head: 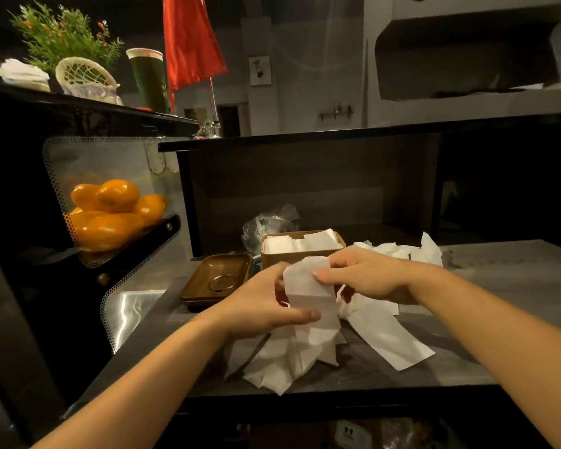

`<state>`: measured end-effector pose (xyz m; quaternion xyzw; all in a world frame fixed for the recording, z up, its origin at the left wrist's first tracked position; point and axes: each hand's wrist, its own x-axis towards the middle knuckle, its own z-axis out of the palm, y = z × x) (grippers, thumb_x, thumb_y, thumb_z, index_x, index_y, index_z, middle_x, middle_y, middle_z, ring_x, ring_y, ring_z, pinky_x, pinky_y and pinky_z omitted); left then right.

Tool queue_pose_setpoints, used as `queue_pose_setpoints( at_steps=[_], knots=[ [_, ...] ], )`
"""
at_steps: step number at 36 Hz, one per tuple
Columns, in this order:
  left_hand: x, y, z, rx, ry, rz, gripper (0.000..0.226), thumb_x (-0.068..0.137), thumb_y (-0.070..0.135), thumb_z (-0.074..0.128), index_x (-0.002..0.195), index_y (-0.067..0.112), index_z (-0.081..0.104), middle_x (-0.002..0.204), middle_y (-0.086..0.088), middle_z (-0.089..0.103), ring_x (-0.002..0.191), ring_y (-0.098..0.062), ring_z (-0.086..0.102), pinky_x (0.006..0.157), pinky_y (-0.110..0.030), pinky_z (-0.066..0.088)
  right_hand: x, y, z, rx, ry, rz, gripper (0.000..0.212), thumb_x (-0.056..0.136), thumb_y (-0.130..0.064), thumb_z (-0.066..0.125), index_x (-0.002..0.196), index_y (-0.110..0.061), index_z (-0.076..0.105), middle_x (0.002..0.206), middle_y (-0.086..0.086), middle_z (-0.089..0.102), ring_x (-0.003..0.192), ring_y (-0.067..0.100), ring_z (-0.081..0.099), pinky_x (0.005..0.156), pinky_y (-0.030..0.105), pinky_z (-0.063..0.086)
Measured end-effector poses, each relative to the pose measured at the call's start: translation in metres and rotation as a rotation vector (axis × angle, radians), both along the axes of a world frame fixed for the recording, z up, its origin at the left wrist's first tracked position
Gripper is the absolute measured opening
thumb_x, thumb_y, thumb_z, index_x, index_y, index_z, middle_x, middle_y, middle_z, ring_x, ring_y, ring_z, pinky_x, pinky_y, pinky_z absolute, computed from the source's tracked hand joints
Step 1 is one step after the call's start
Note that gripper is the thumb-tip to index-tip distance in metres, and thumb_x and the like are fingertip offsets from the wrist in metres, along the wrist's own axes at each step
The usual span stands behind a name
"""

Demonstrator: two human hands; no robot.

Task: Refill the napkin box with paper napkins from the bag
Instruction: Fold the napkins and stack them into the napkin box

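Two hands [314,293] around one napkin [308,286]

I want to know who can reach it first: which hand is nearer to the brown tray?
Left. The left hand holds a napkin just right of the brown tray; the right hand is farther right, before the napkin box.

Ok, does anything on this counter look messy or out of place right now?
Yes. Loose napkins lie crumpled and unfolded over the counter near the front edge, more right of the napkin box. Both hands, left and right, hold one napkin.
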<state>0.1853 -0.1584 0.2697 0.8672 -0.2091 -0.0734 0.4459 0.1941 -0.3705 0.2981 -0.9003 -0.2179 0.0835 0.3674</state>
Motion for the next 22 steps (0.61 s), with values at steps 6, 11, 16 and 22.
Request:
queue_pose_setpoints(
  at_steps=[6,11,16,22],
  knots=[
    [0.001,-0.002,0.001,0.081,0.029,-0.047,0.048,0.081,0.023,0.084,0.118,0.039,0.06,0.111,0.015,0.07,0.103,-0.003,0.067,0.088,-0.025,0.056,0.003,-0.007,-0.002,0.068,-0.004,0.003,0.021,0.103,-0.035,0.054,0.096,-0.028,0.073,0.099,-0.01,0.071,0.091,0.011,0.066,0.075,0.022,0.053],
    [0.001,-0.003,-0.007,0.182,0.012,-0.047,0.03,0.086,0.019,0.078,0.104,0.04,0.067,0.103,0.016,0.071,0.099,-0.003,0.065,0.086,-0.023,0.052,0.002,-0.015,-0.002,0.059,0.017,0.109,0.019,0.099,-0.022,0.064,0.091,-0.034,0.076,0.092,-0.015,0.071,0.092,0.009,0.065,0.085,0.027,0.057],
    [0.005,-0.003,-0.015,0.228,-0.091,0.022,0.012,0.086,0.021,0.078,0.094,0.025,0.071,0.098,0.008,0.07,0.093,-0.008,0.065,0.087,-0.031,0.059,-0.001,-0.024,0.003,-0.148,0.25,0.261,0.024,0.095,-0.015,0.069,0.113,-0.028,0.076,0.112,-0.016,0.071,0.111,0.009,0.065,0.1,0.029,0.054],
    [0.003,-0.006,-0.017,0.231,-0.302,0.038,0.026,0.088,0.007,0.073,0.083,0.031,0.067,0.092,0.014,0.067,0.089,-0.002,0.062,0.074,-0.011,0.051,0.006,-0.018,-0.004,-0.272,0.037,0.039,0.023,0.1,-0.011,0.056,0.099,-0.029,0.07,0.101,-0.007,0.072,0.085,0.011,0.071,0.064,0.016,0.052]
  ],
)
